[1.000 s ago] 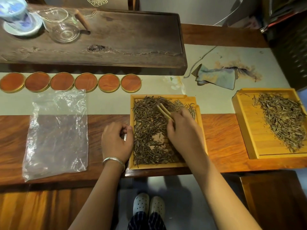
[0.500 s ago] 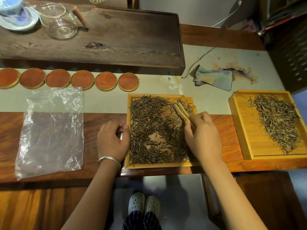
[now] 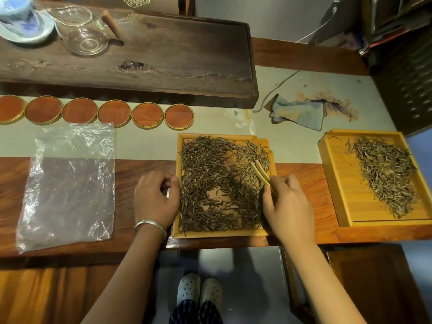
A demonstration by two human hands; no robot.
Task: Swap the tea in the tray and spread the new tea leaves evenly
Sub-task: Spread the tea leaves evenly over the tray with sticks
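A square bamboo tray (image 3: pixel 219 232) lies at the table's front edge, covered with dark tea leaves (image 3: pixel 210 174) that leave a small bare patch near the middle. My right hand (image 3: pixel 287 206) rests at the tray's right rim, shut on bamboo tweezers (image 3: pixel 260 173) whose tips sit among the leaves at the upper right. My left hand (image 3: pixel 155 197), with a silver bangle, is curled against the tray's left rim, thumb on the rim. A second bamboo tray (image 3: pixel 339 183) at the right holds a heap of lighter tea leaves (image 3: pixel 385 174).
An empty clear plastic bag (image 3: pixel 67 183) lies flat to the left. Several round orange coasters (image 3: pixel 114 113) line up behind it. A dark wooden tea board (image 3: pixel 163 61) carries a glass pitcher (image 3: pixel 81 31) and a blue-white cup (image 3: pixel 21 17). A crumpled cloth (image 3: pixel 299 113) lies behind.
My right hand moved the tweezers from the tray's middle to its right side, then slid slightly toward me. The left hand stayed at the left rim.
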